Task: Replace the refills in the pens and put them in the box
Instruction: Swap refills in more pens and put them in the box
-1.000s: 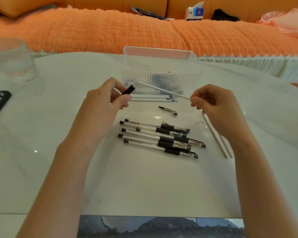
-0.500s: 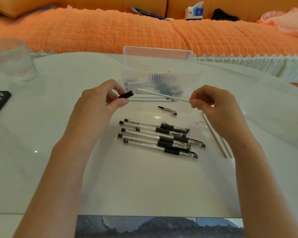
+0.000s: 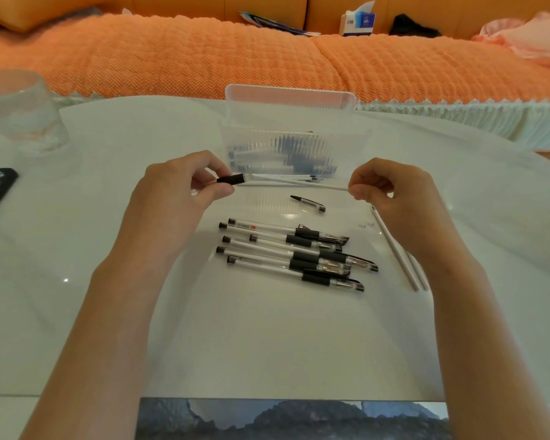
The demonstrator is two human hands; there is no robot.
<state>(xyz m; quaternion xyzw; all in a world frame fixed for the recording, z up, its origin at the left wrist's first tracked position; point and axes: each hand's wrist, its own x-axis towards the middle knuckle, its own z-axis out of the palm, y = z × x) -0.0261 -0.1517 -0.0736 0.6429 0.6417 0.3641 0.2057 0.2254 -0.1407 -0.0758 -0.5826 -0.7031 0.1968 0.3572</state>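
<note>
Left hand (image 3: 178, 198) pinches a pen's matte black grip (image 3: 232, 179) between thumb and curled fingers, just in front of the clear ribbed plastic box (image 3: 350, 144). Right hand (image 3: 391, 192) pinches a thin white refill (image 3: 327, 186), a straight stick reaching the grip's open end. On the glossy white table (image 3: 267, 338), clear-barrelled pens (image 3: 292, 252) lie bunched, a loose cap (image 3: 308, 203) above them, spare refills (image 3: 400, 262) by the right wrist.

Pens: clear plastic pens with black grips (image 3: 292, 255), lying side by side, centre.
Refill: thin white plastic refill (image 3: 331, 186), lifted, nearly level, left end at black grip sleeve (image 3: 232, 179).
Box: clear ribbed plastic box (image 3: 292, 147), open, far centre.
</note>
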